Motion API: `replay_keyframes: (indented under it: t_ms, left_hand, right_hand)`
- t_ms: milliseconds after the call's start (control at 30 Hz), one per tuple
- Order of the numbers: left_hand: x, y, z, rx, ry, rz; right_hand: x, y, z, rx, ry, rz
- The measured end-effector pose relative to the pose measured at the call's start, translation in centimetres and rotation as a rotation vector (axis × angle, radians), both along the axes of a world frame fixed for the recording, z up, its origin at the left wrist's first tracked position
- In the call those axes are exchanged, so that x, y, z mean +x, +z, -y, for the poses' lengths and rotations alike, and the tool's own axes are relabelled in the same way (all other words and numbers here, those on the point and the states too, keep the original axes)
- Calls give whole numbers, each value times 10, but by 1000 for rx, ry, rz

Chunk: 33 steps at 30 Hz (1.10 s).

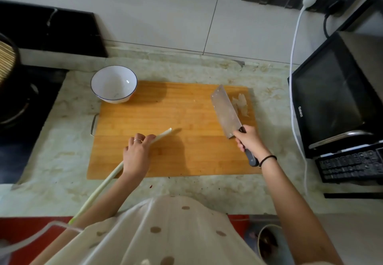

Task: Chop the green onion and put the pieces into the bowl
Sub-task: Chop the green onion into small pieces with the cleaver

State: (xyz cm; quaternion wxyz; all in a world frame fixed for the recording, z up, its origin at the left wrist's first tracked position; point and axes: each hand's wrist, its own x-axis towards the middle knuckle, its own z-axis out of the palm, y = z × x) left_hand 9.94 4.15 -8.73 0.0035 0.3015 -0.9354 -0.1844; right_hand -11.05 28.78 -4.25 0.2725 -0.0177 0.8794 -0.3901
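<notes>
A long pale green onion (99, 189) runs from the counter's front edge up onto the wooden cutting board (178, 153), its white tip near the board's middle left. My left hand (136, 153) grips the stalk just behind that tip. My right hand (248, 140) holds the dark handle of a cleaver (226, 111), whose blade points away over the board's right side. A white bowl (114, 84) with a blue rim sits at the board's far left corner, with only a few specks inside.
Pale peelings (241, 104) lie on the board beside the blade. A black microwave (335, 97) stands to the right, with a white cable (294, 78) hanging from the wall sockets. A black stove (22, 107) fills the left. A bin (269, 244) sits on the floor below.
</notes>
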Motion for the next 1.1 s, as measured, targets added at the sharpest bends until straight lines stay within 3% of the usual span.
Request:
replay_keyframes:
  t_ms: [133, 400, 533, 667, 967, 1100]
  left_hand:
    - [-3, 0, -4, 7, -35, 7]
    - [-6, 1, -8, 13, -79, -14]
    - [-12, 1, -13, 15, -147, -18]
    - [-27, 2, -20, 34, -239, 18]
    - [-46, -2, -26, -52, -408, 150]
    - [-50, -1, -23, -96, -439, 107]
  right_hand:
    - [-11, 9, 0, 253, 110, -260]
    - [32, 15, 6, 311, 341, -334]
    - [52, 14, 5, 452, 290, -456]
    - [76, 11, 5, 300, 245, -369]
    - [117, 8, 12, 272, 437, -373]
    - [122, 8, 17, 275, 444, -399]
